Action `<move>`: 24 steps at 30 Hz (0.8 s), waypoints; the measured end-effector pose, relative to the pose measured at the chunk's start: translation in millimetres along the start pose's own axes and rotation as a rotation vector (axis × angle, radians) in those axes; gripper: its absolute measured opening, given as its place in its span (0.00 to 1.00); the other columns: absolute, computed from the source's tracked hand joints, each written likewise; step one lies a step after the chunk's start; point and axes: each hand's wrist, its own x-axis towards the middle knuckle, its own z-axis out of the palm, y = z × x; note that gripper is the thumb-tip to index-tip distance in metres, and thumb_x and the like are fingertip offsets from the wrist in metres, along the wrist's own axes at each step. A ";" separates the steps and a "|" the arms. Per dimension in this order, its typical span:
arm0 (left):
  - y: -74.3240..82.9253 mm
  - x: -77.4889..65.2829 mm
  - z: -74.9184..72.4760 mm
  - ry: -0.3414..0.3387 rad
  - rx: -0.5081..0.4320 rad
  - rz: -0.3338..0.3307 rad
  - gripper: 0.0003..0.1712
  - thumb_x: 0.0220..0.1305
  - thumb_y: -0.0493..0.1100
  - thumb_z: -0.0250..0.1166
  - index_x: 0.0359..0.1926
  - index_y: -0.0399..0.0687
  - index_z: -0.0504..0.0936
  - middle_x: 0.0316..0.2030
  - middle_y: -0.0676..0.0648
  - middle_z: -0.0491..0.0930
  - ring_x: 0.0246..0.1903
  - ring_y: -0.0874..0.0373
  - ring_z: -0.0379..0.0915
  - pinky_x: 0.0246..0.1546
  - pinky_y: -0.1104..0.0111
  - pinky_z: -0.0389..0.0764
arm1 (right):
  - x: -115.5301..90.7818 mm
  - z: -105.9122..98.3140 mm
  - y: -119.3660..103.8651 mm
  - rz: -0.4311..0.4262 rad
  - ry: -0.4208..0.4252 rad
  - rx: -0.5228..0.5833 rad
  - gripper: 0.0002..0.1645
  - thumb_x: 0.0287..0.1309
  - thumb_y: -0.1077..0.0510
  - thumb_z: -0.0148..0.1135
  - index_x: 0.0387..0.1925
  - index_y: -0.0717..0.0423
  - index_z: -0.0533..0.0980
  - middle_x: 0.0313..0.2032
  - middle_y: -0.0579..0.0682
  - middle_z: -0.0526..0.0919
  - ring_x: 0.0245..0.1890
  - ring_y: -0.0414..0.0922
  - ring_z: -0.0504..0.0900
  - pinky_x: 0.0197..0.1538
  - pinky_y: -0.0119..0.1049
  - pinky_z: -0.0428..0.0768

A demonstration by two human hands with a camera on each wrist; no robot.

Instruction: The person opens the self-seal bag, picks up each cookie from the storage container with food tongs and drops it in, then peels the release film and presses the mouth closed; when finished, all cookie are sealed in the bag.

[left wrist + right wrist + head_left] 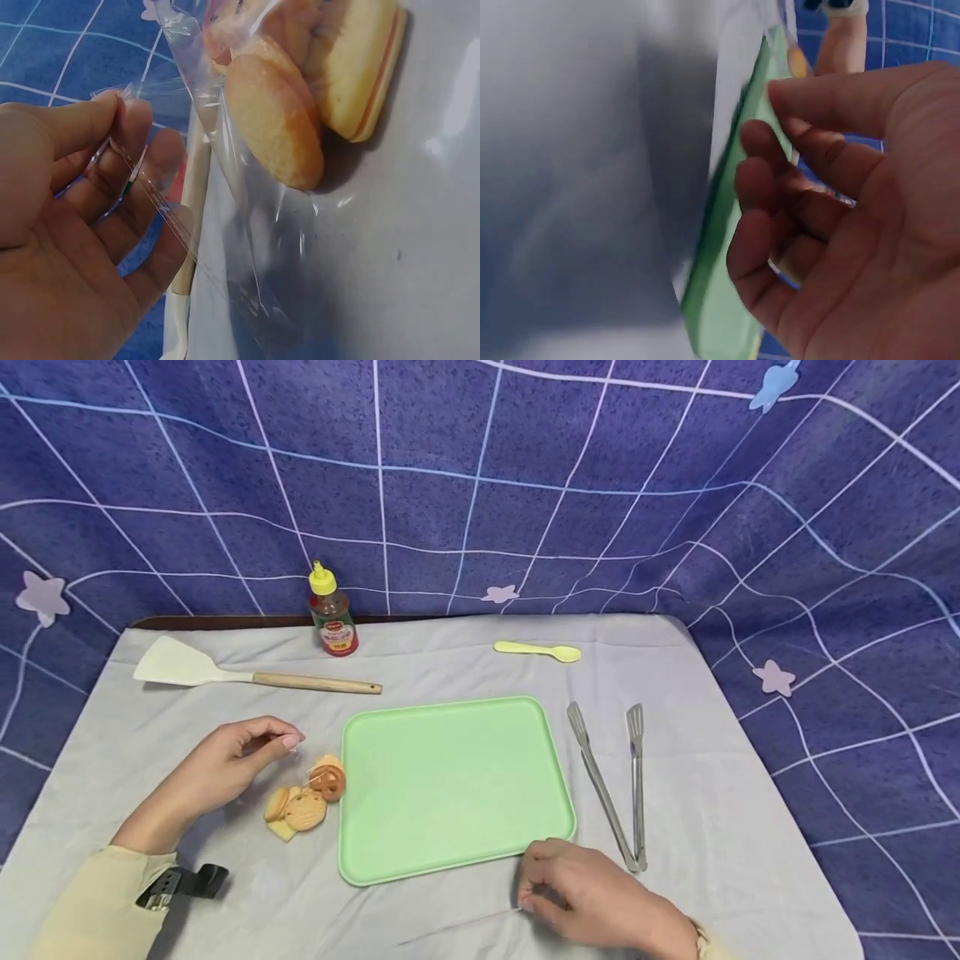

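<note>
In the left wrist view, my left hand [112, 195] pinches the edge of a clear plastic bag [247, 247] between thumb and fingers. Inside the bag are several biscuits [274, 120]; the head view shows round ones [305, 810] and a brown pretzel-shaped one [327, 782], lying left of the green tray [457, 785]. Below that tray's front right corner is my right hand [588, 893], fingers curled in. A thin, faint clear strip [457, 927] trails leftward from its thumb and fingertip. Most of the bag is barely visible from above.
Right of the tray lie spread metal tongs [637, 785]. Behind it is a pale yellow spoon [536, 650]. A white spatula with a wooden handle [315, 682] lies back left, near a yellow-capped sauce bottle [335, 618]. Patterned blue cloth [450, 485] hangs behind the table.
</note>
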 end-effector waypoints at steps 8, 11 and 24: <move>2.9 -3.8 -2.3 0.003 -0.040 -0.028 0.14 0.67 0.52 0.57 0.42 0.50 0.82 0.42 0.51 0.80 0.40 0.61 0.75 0.38 0.77 0.71 | -5.5 -30.1 10.6 0.181 0.117 -0.307 0.10 0.40 0.44 0.75 0.20 0.33 0.78 0.32 0.28 0.73 0.29 0.30 0.71 0.28 0.29 0.74; 1.3 -6.0 -4.5 -0.008 -0.035 -0.022 0.13 0.67 0.51 0.57 0.44 0.50 0.81 0.43 0.51 0.80 0.42 0.62 0.74 0.40 0.78 0.71 | 9.8 -34.7 13.0 0.216 0.198 -0.243 0.12 0.43 0.38 0.72 0.23 0.30 0.75 0.30 0.27 0.72 0.25 0.30 0.70 0.26 0.27 0.71; -7.0 -13.2 -6.2 -0.033 -0.046 -0.037 0.16 0.68 0.52 0.55 0.47 0.48 0.80 0.44 0.50 0.80 0.43 0.63 0.75 0.39 0.78 0.73 | 152.9 22.3 -13.9 0.220 0.004 0.135 0.17 0.58 0.39 0.59 0.42 0.42 0.83 0.32 0.30 0.78 0.25 0.32 0.72 0.30 0.25 0.71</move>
